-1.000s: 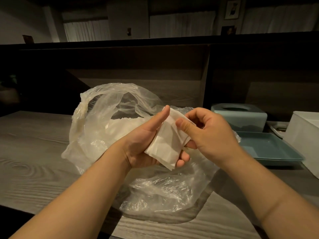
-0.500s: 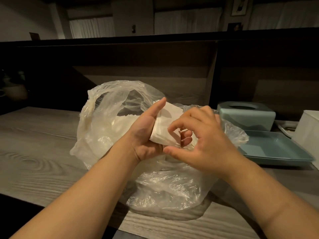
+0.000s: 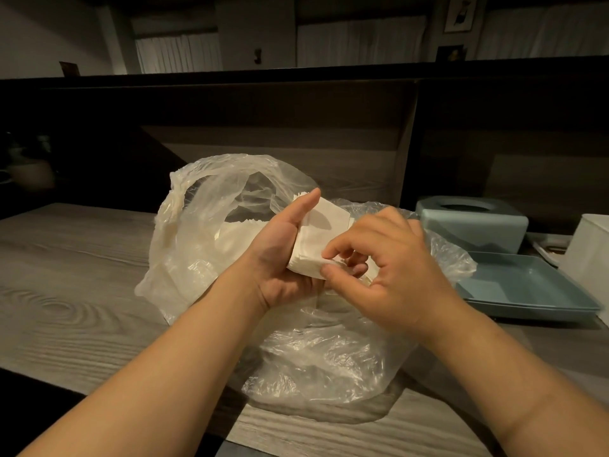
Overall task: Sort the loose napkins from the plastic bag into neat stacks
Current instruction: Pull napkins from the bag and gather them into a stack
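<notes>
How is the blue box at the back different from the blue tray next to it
The blue box is tall and closed on top, apart from an oval opening; the blue tray is low, flat and open, with only a shallow rim. The box stands farther back against the dark partition, while the tray lies nearer, in front of it and to the right. Both share the same pale blue colour and rest on the wooden table.

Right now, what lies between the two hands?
In the head view, a small stack of napkins: the left hand grips it, the right hand pinches its lower corner.
</notes>
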Tool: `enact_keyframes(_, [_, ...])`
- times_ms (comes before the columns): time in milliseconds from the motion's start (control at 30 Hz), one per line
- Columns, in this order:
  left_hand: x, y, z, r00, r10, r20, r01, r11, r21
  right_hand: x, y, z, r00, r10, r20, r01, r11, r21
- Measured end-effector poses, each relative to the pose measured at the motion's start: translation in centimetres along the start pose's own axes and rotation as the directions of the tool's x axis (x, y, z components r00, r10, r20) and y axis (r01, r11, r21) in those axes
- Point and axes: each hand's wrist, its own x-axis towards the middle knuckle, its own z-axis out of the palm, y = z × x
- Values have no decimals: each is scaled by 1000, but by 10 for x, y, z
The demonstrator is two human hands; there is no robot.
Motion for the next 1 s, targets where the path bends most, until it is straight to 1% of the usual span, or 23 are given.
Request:
enact_keyframes(233, [-1, -1, 0, 1000, 8, 8, -8, 1000, 0, 1, 1, 0, 999, 10, 30, -11, 1000, 28])
enact_keyframes(567, [1, -1, -1, 999, 26, -30, -26, 1000, 2, 1, 1, 1, 999, 16, 34, -19, 996, 83])
enact_keyframes(800, [0, -1, 2, 999, 33, -12, -33, 999, -2, 0, 0, 1, 999, 5, 50, -7, 999, 36])
enact_keyframes(1000, [0, -1, 1, 1000, 20, -13, -19, 1000, 22, 1, -2, 2, 1000, 8, 7, -9, 999, 48])
